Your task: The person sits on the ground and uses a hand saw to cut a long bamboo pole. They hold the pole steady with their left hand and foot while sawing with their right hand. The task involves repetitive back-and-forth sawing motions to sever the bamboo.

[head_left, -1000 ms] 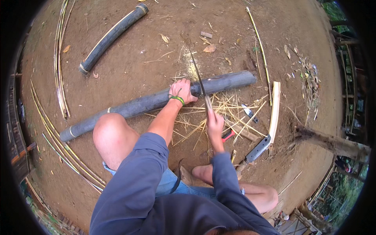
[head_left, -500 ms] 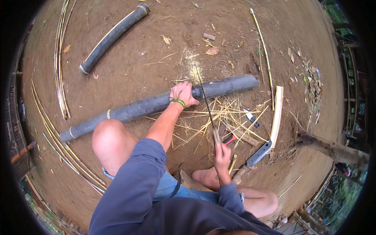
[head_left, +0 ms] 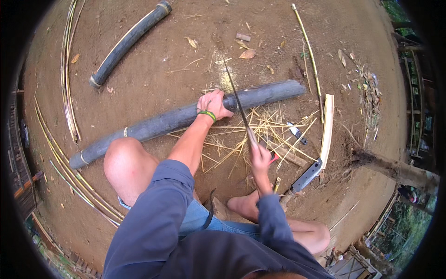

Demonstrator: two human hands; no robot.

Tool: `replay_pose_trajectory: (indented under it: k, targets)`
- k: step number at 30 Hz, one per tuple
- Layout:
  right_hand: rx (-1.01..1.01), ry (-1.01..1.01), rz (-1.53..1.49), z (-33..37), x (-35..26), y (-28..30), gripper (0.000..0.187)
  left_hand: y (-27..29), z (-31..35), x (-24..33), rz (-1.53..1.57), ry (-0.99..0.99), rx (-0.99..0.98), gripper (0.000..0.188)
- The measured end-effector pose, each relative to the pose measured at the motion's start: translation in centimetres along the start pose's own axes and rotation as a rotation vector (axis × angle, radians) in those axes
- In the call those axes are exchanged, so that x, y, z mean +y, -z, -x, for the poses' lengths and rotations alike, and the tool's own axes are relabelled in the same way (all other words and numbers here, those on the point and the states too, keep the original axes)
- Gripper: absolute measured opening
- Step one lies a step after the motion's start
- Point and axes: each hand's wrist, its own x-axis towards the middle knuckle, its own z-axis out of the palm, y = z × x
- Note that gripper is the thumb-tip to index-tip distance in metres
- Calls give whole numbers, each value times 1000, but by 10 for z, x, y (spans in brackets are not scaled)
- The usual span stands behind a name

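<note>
A long dark bamboo pole [head_left: 162, 120] lies slantwise across the ground before me, passing by my bent left knee. My left hand [head_left: 213, 104] is pressed over its top, fingers wrapped round it beside a node. Just right of that hand, the thin dark blade of a hand saw [head_left: 238, 99] crosses the pole, tip pointing away from me. Closed round the saw's handle is my right hand [head_left: 259, 160], on my side of the pole. Pale sawdust [head_left: 226, 80] is scattered on the soil past the pole. Whether a cut shows under the blade I cannot tell.
Thin split strips [head_left: 260, 125] lie in a heap near the saw. To the right are a large-bladed knife [head_left: 307, 176], a split bamboo piece [head_left: 328, 130] and a small white-and-dark object [head_left: 296, 131]. Another dark bamboo length [head_left: 127, 46] lies far left; long thin canes [head_left: 67, 74] lie left.
My right hand and the saw have moved away from me, the blade pushing farther over the pole. My left hand keeps its hold. The whole view has shifted slightly.
</note>
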Motion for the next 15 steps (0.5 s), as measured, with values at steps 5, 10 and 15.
replay_pose_trajectory:
  k: [5, 10, 15]
  targets:
    - [73, 109, 112, -23, -31, -27, 34, 11, -6, -4, -39, 12, -133, 79]
    - [42, 58, -6, 33, -23, -3, 36, 6, 6, -6, -23, 30, -73, 77]
    - [54, 66, 93, -47, -17, -30, 36, 4, -5, -4, -41, -14, -71, 77]
